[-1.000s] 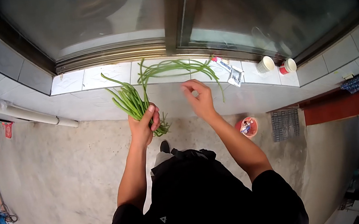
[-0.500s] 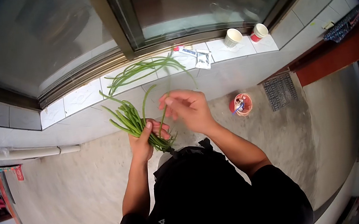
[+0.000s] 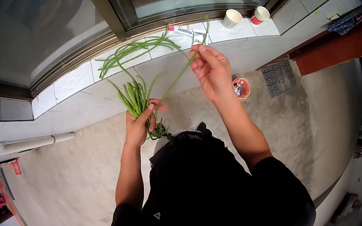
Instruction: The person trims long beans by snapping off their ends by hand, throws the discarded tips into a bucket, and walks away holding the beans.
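Note:
My left hand (image 3: 140,124) is wrapped round a bunch of long green beans (image 3: 133,96), whose ends stick out above and below the fist. Pinched in the fingers of my right hand (image 3: 213,69) is one single long bean (image 3: 179,76), stretched slantwise between the two hands, with its far end rising past the fingertips. More long beans (image 3: 128,52) lie loosely on the white tiled ledge (image 3: 72,82) under the window, beyond my left hand.
On the ledge lie a tube-like packet (image 3: 181,30) and a white sachet (image 3: 199,37). Two paper cups (image 3: 232,18) stand to their right. A red bucket (image 3: 242,88) with items inside and a dark mat (image 3: 279,79) are on the floor.
My right hand has closed on one bean and moved up and right, drawing it out from the bunch. My left hand keeps hold of the bunch. The camera view has shifted.

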{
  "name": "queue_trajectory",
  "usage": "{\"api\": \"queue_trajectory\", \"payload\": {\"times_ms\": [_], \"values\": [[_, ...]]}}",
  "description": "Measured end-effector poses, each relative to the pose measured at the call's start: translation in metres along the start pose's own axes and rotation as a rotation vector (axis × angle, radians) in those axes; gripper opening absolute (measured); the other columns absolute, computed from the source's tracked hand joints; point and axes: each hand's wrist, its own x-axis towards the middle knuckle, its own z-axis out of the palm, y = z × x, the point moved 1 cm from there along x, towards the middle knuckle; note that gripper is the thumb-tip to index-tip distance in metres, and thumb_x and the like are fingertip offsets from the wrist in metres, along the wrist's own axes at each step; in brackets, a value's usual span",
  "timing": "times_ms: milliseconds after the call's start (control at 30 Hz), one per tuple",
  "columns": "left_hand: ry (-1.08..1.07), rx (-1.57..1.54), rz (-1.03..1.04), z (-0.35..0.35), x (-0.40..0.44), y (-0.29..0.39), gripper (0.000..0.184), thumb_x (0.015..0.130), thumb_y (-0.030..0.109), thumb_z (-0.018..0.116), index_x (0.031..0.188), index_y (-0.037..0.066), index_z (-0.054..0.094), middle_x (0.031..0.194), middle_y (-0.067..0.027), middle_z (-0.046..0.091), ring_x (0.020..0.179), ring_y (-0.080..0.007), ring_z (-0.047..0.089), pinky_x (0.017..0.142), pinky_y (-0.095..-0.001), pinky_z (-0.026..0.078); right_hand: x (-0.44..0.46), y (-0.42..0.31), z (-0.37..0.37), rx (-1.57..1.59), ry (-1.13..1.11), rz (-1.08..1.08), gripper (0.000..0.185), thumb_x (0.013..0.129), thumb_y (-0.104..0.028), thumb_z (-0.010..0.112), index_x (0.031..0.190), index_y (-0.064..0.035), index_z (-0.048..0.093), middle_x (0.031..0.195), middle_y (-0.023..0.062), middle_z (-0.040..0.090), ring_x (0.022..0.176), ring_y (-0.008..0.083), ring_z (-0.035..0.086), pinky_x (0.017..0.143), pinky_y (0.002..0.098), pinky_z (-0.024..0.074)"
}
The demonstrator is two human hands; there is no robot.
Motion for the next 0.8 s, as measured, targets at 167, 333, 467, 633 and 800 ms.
{"api": "queue_trajectory", "payload": {"times_ms": [167, 333, 467, 633, 800], "values": [[-0.105, -0.148, -0.114, -0.008, -0.009, -0.001, 0.023, 0.095, 0.012, 0.062, 0.105, -0.008, 0.062, 0.074, -0.0174, 0.065, 0.041, -0.0086, 0.041, 0.043, -0.0230, 0.032, 0.016, -0.019, -0.013, -0.008, 0.061, -0.121, 0.020, 0.098, -0.012, 0.061, 0.105, 0.0058, 0.064, 0.089, 0.0126, 0.069, 0.066, 0.0136, 0.061, 0.060, 0.0248, 0.0479], [-0.012, -0.206, -0.127, -0.011, -0.013, -0.002, 0.017, 0.094, 0.009, 0.063, 0.103, -0.006, 0.063, 0.066, -0.0113, 0.059, 0.040, -0.0076, 0.037, 0.041, -0.0228, 0.028, 0.015, -0.018, -0.019, -0.061, 0.083, -0.148, 0.020, 0.099, -0.013, 0.060, 0.106, 0.0048, 0.065, 0.089, 0.0110, 0.069, 0.064, 0.0113, 0.058, 0.057, 0.0232, 0.0438], [0.133, -0.082, -0.061, -0.028, -0.007, -0.012, 0.012, 0.093, 0.005, 0.065, 0.100, -0.005, 0.063, 0.062, -0.0041, 0.055, 0.041, -0.0065, 0.037, 0.041, -0.0222, 0.028, 0.004, -0.020, -0.025, -0.130, -0.034, -0.154, 0.018, 0.098, -0.012, 0.061, 0.106, 0.0032, 0.066, 0.086, 0.0079, 0.068, 0.062, 0.0078, 0.054, 0.056, 0.0207, 0.0395], [0.194, -0.206, 0.121, -0.020, -0.005, 0.016, 0.011, 0.093, 0.002, 0.064, 0.101, -0.005, 0.064, 0.063, -0.0044, 0.056, 0.041, -0.0058, 0.037, 0.040, -0.0216, 0.028, -0.020, -0.007, -0.015, -0.532, -0.247, -0.078, 0.015, 0.096, -0.008, 0.062, 0.102, 0.0011, 0.072, 0.086, 0.0046, 0.068, 0.066, 0.0052, 0.052, 0.059, 0.0210, 0.0404], [0.145, -0.265, 0.245, 0.012, -0.006, 0.060, 0.023, 0.091, -0.003, 0.061, 0.114, -0.009, 0.061, 0.079, -0.0123, 0.064, 0.043, -0.0054, 0.038, 0.042, -0.0207, 0.031, -0.040, 0.012, 0.004, -0.586, -0.395, -0.031, 0.014, 0.094, -0.004, 0.065, 0.102, 0.0031, 0.072, 0.086, 0.0045, 0.068, 0.071, 0.0074, 0.056, 0.062, 0.0225, 0.0419]]}}
